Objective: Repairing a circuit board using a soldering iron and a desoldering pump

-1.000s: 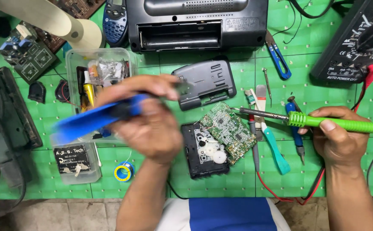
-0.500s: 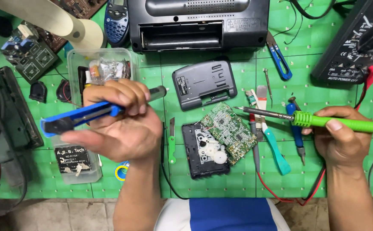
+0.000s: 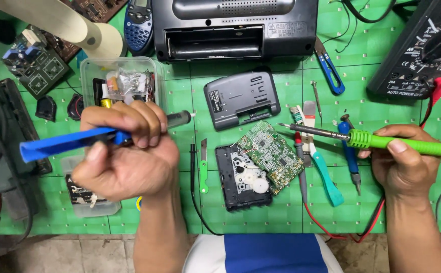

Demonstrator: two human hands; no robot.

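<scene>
Green pegboard bench (image 3: 281, 212) seen from the head camera. At nine o'clock, the left hand (image 3: 124, 156) has its fingers closed around a blue desoldering pump (image 3: 63, 143), tip pointing to three o'clock. At three o'clock, the right hand (image 3: 402, 162) grips a green soldering iron (image 3: 382, 140), tip pointing to nine o'clock, just above a green circuit board (image 3: 271, 154) lying on a black cassette mechanism (image 3: 240, 177) at centre.

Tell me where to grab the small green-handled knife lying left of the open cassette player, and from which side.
Take the small knife by its green handle, the end nearer the person, coming straight down from above. It lies flat on the mat, blade pointing away toward the top. A black probe lies close along its left, so pinching from above, slightly from the right, looks safest.
</scene>
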